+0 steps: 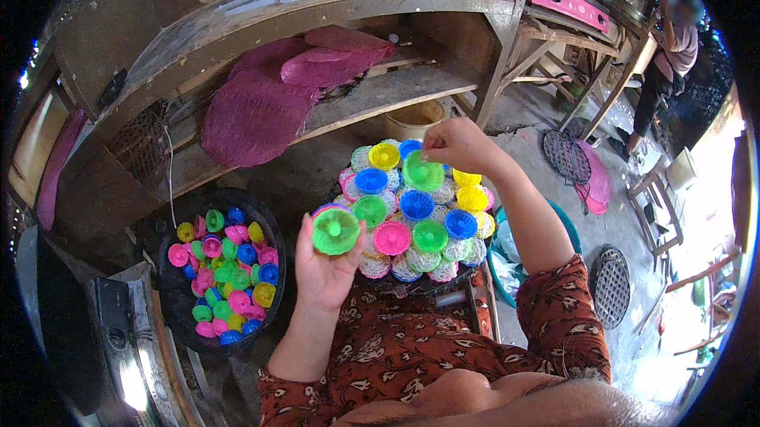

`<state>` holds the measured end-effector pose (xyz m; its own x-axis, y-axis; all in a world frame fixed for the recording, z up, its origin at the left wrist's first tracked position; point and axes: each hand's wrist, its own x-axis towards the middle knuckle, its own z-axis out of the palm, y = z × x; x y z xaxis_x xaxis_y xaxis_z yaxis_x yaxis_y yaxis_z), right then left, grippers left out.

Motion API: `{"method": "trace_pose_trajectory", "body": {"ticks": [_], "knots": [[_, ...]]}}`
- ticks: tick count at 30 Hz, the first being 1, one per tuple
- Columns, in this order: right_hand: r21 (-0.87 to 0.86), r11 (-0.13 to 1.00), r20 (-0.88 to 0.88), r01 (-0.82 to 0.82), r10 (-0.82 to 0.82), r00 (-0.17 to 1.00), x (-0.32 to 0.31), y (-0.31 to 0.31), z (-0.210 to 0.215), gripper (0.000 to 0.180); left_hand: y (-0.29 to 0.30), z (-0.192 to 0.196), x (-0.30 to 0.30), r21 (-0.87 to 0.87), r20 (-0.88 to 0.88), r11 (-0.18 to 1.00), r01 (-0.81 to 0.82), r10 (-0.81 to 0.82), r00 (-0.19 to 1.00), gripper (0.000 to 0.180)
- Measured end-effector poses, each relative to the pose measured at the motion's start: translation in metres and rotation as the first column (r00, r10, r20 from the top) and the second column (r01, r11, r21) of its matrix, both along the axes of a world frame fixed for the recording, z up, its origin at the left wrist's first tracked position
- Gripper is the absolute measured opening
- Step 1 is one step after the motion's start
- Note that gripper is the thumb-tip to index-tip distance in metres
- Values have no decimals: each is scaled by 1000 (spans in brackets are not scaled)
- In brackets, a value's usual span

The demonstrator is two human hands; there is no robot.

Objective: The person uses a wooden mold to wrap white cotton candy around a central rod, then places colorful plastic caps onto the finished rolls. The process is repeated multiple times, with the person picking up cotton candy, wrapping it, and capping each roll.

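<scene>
My left hand (pixel 323 273) is wrapped round a short stack of small fluted plastic moulds, a green mould (pixel 335 231) on top and blue and pink rims behind it. Over the far part of a broad heap, my right hand (pixel 465 146) pinches the rim of another green mould (pixel 422 175). That heap is made of white, lacy, noodle-like rounds (pixel 423 259), some edged pink, green or blue. Yellow, blue, green and pink moulds lie on many of the rounds, among them a pink mould (pixel 392 238) and a blue mould (pixel 416 204). What carries the heap is mostly hidden.
Left of the heap, a black basin (pixel 273 300) holds many loose coloured moulds. A teal basin (pixel 571 229) stands at the right, partly behind my arm. Ahead are a wooden bench (pixel 332 11) with purple mesh (pixel 261 102) on its shelf, and a beige bucket (pixel 416 118). Another person (pixel 669 59) stands far right.
</scene>
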<state>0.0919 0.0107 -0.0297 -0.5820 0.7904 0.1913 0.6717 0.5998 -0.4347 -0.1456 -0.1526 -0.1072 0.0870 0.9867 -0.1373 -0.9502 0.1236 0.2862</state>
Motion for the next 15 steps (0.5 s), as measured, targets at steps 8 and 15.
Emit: {"method": "trace_pose_trajectory", "body": {"ticks": [8,15], "knots": [[76,985,373,155,-172,912,40,36,-83,18,-19,-18,-37,-5,87,991,-132,132,987,39],[72,988,420,134,-152,895,38,33,-87,20,-24,-16,-39,41,57,986,-164,162,985,38]]}}
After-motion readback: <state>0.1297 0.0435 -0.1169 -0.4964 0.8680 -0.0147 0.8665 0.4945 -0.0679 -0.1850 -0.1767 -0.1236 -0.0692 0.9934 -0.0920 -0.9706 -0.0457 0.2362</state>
